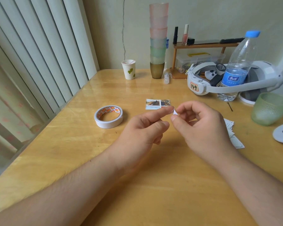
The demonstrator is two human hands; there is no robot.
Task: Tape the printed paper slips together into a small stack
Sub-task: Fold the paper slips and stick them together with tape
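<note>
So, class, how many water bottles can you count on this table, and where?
1. The water bottle with the blue cap stands upright at the far right of the table, just in front of the white headset. Others may be hidden behind the clutter.
</note>
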